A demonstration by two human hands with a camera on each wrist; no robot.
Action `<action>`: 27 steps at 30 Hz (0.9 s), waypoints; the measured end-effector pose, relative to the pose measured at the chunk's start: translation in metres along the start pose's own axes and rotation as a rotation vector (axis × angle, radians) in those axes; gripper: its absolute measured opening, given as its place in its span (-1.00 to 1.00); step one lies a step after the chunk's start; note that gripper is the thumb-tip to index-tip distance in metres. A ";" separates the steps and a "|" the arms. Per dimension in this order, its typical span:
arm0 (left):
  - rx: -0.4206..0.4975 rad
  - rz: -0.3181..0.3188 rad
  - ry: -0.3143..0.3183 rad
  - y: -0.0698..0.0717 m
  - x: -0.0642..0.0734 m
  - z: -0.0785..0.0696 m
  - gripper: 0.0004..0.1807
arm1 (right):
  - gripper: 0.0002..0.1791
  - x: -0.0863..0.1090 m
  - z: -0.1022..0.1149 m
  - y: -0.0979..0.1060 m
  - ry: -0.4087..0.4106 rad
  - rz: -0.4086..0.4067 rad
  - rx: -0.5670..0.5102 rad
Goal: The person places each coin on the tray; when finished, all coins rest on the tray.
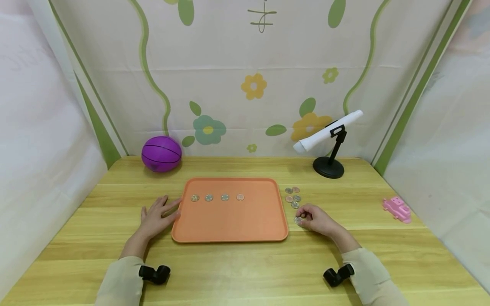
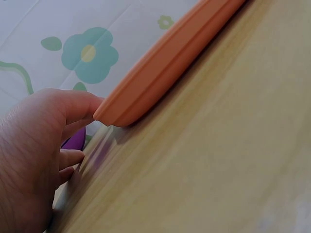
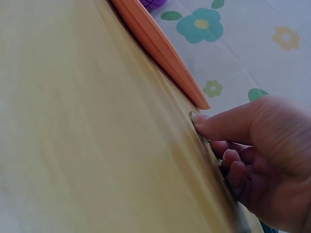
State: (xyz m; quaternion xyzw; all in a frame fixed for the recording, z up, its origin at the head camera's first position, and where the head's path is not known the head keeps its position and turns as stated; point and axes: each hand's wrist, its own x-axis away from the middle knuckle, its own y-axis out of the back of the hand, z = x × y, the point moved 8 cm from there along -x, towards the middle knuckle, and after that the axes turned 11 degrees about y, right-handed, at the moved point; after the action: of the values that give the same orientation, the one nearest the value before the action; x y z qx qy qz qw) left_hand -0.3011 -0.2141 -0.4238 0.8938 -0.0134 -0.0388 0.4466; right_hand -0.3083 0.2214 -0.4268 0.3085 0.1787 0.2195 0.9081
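An orange tray (image 1: 229,223) lies on the wooden table, with several coins (image 1: 224,197) in a row across its upper left part. At its left edge, my left hand (image 1: 156,217) rests with fingers spread and fingertips at the rim; the left wrist view shows the index finger against the tray's corner (image 2: 114,116). To the right of the tray, my right hand (image 1: 314,219) pinches a silvery coin (image 1: 297,219) between thumb and fingers, low over the table. In the right wrist view only the edge of that coin (image 3: 193,114) shows past the thumb.
Several loose coins (image 1: 289,198), silvery and copper, lie between the tray and my right hand. Behind stand a purple ball (image 1: 161,154) and a white tube on a black stand (image 1: 328,167). A pink toy (image 1: 397,209) lies far right. A printed curtain (image 1: 229,51) closes off the back.
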 end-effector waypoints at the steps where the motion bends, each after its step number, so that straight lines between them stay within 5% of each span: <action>1: 0.000 0.000 -0.001 0.000 0.000 0.000 -0.46 | -0.84 0.001 0.000 0.000 -0.005 -0.005 -0.001; 12: 0.007 0.007 -0.004 -0.001 0.001 -0.002 -0.46 | -0.83 0.005 0.027 0.004 -0.004 -0.044 -0.079; 22: 0.017 0.001 -0.006 0.000 0.001 -0.002 -0.47 | -0.76 0.000 -0.012 0.013 -0.113 -0.121 -0.267; 27: 0.007 0.004 0.000 0.000 0.001 -0.001 -0.46 | -0.71 -0.005 -0.015 0.018 -0.132 -0.131 -0.343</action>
State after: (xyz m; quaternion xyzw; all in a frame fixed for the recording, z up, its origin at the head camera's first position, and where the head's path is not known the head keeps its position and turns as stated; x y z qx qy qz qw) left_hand -0.3000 -0.2133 -0.4231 0.8954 -0.0153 -0.0381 0.4434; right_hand -0.3248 0.2389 -0.4254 0.1508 0.0984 0.1662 0.9695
